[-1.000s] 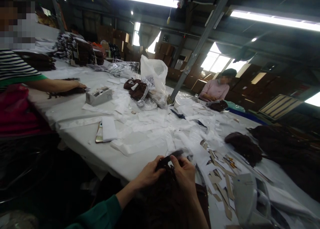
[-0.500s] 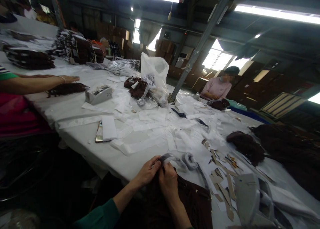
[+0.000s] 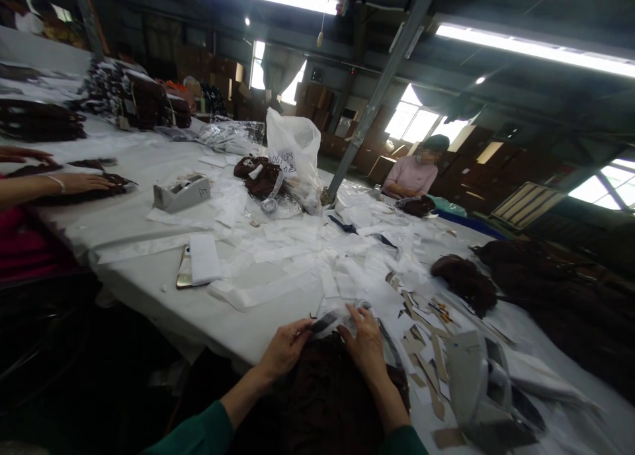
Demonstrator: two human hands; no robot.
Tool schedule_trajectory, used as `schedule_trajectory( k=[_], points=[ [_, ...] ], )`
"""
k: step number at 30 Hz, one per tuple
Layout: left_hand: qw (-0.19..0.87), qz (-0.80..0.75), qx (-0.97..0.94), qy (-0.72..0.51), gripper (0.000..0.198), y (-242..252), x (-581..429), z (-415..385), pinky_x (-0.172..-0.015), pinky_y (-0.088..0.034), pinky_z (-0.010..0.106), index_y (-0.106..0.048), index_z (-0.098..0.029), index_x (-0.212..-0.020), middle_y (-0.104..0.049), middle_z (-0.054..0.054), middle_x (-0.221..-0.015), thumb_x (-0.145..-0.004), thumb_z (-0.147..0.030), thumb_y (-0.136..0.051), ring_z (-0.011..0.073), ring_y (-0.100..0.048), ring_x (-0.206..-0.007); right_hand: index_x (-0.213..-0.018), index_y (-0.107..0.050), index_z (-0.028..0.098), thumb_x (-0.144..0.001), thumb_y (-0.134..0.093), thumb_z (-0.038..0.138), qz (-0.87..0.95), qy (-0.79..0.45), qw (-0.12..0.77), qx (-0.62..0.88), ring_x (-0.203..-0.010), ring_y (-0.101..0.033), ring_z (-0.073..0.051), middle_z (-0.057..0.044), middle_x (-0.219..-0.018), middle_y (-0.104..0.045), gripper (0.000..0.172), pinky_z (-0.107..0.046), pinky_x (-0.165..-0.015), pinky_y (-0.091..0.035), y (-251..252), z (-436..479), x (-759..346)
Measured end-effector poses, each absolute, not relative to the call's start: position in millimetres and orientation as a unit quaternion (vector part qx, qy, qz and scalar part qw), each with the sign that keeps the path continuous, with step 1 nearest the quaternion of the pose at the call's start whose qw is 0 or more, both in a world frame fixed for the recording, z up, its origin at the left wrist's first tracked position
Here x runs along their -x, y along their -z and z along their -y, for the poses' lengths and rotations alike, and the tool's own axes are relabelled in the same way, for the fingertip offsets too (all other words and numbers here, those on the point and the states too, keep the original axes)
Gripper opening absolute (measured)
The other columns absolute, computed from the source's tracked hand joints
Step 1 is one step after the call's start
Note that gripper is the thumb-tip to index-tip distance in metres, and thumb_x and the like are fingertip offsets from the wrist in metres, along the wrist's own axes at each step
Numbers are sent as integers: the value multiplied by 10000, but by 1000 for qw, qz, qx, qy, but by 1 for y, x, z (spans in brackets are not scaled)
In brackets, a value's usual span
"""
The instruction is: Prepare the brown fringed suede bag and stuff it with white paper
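Note:
My left hand (image 3: 286, 350) is closed, pinching the left end of a dark strip with a clear, shiny edge (image 3: 326, 322) at the front of the white table. My right hand (image 3: 366, 341) lies over the strip's other end, fingers spread and thumb apart. Beneath both hands a dark brown garment (image 3: 322, 389) hangs over the table edge toward me. Part of a coiled, see-through strip (image 3: 366, 305) shows just behind my right fingers. What lies under my right palm is hidden.
Right of my hands lie cardboard scraps (image 3: 429, 356) and a grey tape dispenser (image 3: 471, 382). Another dispenser (image 3: 182, 192), a phone under white paper (image 3: 183, 270) and a marked plastic bag (image 3: 292, 154) stand farther off. A co-worker's hand (image 3: 86, 182) presses brown cloth at left.
My right hand has moved right and opened its fingers, away from my left hand, baring more of the strip. The co-worker's hands at left have shifted over the brown cloth.

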State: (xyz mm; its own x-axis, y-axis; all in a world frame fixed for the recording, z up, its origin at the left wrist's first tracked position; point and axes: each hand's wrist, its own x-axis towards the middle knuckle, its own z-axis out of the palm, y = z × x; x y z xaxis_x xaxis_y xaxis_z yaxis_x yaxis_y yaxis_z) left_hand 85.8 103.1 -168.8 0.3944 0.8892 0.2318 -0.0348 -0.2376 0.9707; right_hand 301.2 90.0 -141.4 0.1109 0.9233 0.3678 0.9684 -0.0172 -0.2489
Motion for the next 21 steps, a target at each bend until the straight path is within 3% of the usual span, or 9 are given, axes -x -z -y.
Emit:
schedule_trajectory(
  k=[2, 3, 6, 10, 14, 18, 21],
  points=[
    [511, -334, -664, -432, 337, 171, -84, -103, -817, -486, 302, -667, -191, -1073, -719, 30, -969, -913, -380, -438, 209, -631, -904, -1041, -670, 174, -860, -485, 192, 681, 66, 187, 705, -980, -581, -257, -109, -1029, -654, 260, -359, -872, -459, 143, -92, -303],
    [503, -345, -667, -428, 338, 172, -84, -103, -799, -486, 296, -667, -185, -1065, -720, 30, -944, -911, -379, -437, 207, -631, -881, -1016, -673, 160, -869, -436, 135, 678, 70, 185, 708, -946, -586, -250, -111, -988, -666, 281, -351, -859, -457, 142, -91, -306],
    [481, -375, -668, -426, 325, 177, -85, -104, -784, -483, 291, -673, -180, -1042, -722, 35, -920, -898, -375, -457, 210, -634, -857, -1064, -649, 109, -861, -371, 47, 659, 113, 161, 726, -914, -571, -263, -138, -949, -669, 349, -357, -825, -450, 133, -80, -323],
    [474, -376, -669, -432, 300, 179, -90, -104, -813, -476, 283, -681, -186, -1022, -722, 40, -961, -892, -358, -471, 208, -638, -897, -1102, -639, 150, -873, -409, 56, 630, 193, 71, 749, -887, -560, -265, -119, -983, -658, 338, -344, -759, -442, 120, -63, -345],
    [474, -378, -667, -433, 311, 182, -92, -102, -850, -475, 290, -675, -178, -1039, -718, 54, -1011, -894, -366, -474, 210, -642, -931, -1149, -619, 181, -880, -418, 69, 593, 189, 43, 782, -844, -591, -270, -114, -890, -665, 354, -332, -659, -422, 114, -57, -344],
    [462, -388, -684, -410, 353, 182, -88, -101, -885, -477, 322, -665, -194, -1088, -705, 68, -1060, -908, -404, -447, 219, -633, -975, -1128, -612, 165, -925, -403, 204, 528, 106, 76, 839, -747, -633, -249, -123, -811, -678, 295, -304, -589, -386, 105, -55, -334],
    [381, -428, -735, -362, 393, 161, -80, -108, -971, -422, 437, -691, -215, -1068, -645, 120, -1176, -887, -482, -467, 287, -558, -1116, -991, -653, 167, -926, -381, 309, 512, 28, 146, 846, -698, -632, -235, -117, -756, -684, 313, -295, -587, -378, 92, -54, -326]
  ],
)
